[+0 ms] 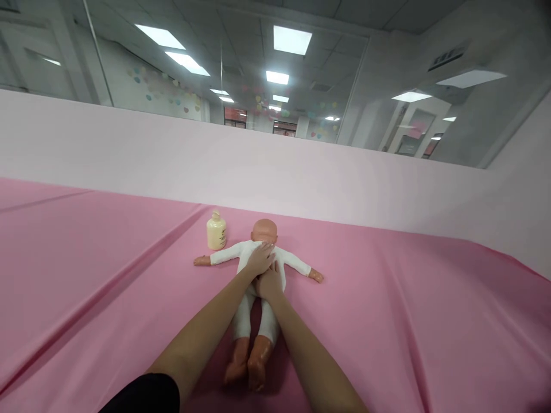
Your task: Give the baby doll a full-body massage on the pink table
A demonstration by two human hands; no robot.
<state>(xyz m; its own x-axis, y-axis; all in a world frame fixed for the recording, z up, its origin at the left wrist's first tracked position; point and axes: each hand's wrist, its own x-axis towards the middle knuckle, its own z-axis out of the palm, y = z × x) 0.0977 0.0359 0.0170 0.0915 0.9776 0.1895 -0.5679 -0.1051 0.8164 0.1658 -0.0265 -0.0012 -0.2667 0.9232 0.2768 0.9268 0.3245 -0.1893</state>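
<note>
A baby doll in a white suit (243,312) lies on a pink sheet (353,321), its arms spread to both sides and its bare feet toward me. The back of its bald head points away, toward the wall. My left hand (260,258) rests flat on the doll's upper back, fingers stretched out. Just below it and to the right, my right hand (269,281) lies on the doll's back, its fingers extended too. The two hands are close together, and neither holds anything.
A cream pump bottle (216,232) stands on the sheet beyond the doll's left-side arm. Behind the sheet rises a white wall (258,166), with a wide glass pane above it reflecting ceiling lights. Folds run through the sheet on both sides.
</note>
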